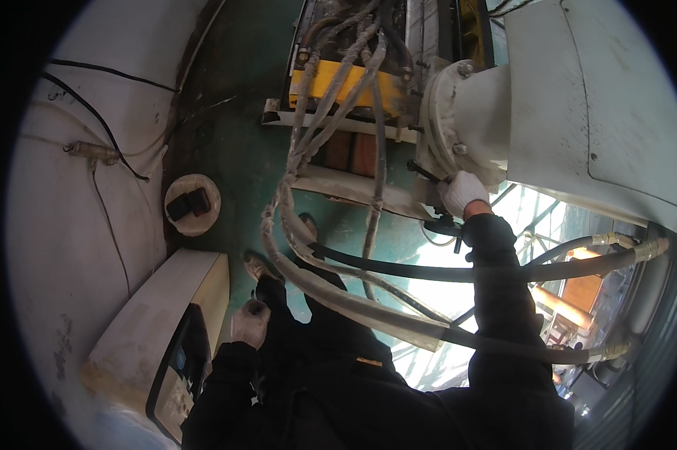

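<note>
My right hand (462,193), in a white knit glove, reaches forward to the flange of a large white pipe. Its fingers are wrapped round a dark metal bar-like tool (422,171), whose end sticks out to the left; its exact kind does not show. The round white flange (437,120) with bolts stands just above this hand. My left hand (250,322), also gloved, hangs low beside my leg with curled fingers. A small dark tip (254,295) shows above it, too small to name.
Dust-covered hoses (301,161) run from a yellow machine block (346,86) down across my front to fittings at the right. A white cabinet (166,322) stands at lower left. A round stool (193,205) holds dark objects. A white housing (601,97) rises at right.
</note>
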`<state>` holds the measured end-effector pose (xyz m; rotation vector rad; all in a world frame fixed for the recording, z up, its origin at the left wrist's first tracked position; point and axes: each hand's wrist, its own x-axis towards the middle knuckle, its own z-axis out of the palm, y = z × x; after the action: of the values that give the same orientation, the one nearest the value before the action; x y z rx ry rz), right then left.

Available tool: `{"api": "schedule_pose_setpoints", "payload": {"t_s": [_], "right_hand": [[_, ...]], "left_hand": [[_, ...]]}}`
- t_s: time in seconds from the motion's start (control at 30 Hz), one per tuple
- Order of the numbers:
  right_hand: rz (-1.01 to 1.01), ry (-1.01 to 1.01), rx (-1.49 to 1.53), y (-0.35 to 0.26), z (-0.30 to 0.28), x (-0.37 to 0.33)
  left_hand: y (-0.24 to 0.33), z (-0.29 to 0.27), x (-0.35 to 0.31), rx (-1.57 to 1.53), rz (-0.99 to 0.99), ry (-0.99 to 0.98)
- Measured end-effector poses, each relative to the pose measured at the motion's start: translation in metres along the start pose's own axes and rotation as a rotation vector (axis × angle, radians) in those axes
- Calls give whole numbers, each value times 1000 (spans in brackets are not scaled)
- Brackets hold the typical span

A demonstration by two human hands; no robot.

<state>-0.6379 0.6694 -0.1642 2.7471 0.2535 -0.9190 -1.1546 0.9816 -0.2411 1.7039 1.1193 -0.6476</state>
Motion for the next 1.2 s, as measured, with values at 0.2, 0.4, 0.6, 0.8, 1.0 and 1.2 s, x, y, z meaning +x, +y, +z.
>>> {"api": "schedule_pose_setpoints", "payload": {"t_s": [0.2, 0.4, 0.6, 0.8, 1.0, 1.2], "right_hand": [[31, 27, -25, -8, 8, -9], [16, 223, -38, -13, 58, -22], [144, 310, 108, -13, 145, -40], [332, 294, 517, -67, 274, -22], [219, 264, 438, -10, 224, -53], [73, 326, 347, 30, 99, -59]], "left_hand": [[5, -2, 0, 8, 27, -5], [2, 3, 6, 13, 23, -29], [-21, 11, 23, 39, 95, -72], [-27, 9, 24, -9, -107, -100], [-5, -2, 14, 113, -24, -118], [13, 3, 19, 98, 58, -82]]}}
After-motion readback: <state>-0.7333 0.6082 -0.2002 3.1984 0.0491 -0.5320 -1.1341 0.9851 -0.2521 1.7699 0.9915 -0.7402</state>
